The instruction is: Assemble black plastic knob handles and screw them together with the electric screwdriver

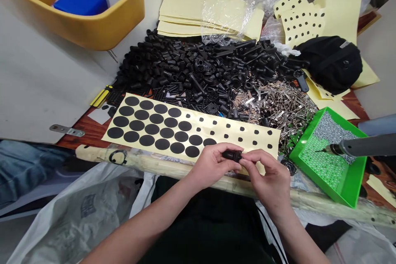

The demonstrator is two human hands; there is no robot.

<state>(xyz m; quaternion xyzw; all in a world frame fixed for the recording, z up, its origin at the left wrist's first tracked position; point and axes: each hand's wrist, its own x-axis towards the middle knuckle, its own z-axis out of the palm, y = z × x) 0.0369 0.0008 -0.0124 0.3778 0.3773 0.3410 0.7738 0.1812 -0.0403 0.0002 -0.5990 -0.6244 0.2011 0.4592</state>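
Note:
Between my two hands is a small black plastic part (231, 155), held just above the table's front edge. My left hand (210, 163) has its fingers closed round the part's left end. At the other end, the thumb and fingers of my right hand (269, 177) pinch it; whether they hold a further small piece there I cannot tell. Under and behind the hands lies a yellowish backing sheet (213, 126) with rows of large black round stickers (167, 133) on its left and small black dots on its right.
Behind the sheet spreads a heap of black plastic parts (185, 64), with small metal pieces (272, 107) to its right. A green tray (328, 117) holds silvery screws, with an electric screwdriver (368, 145) across it. A yellow bin (123, 20) hangs upper left; a black cap (331, 64) lies right.

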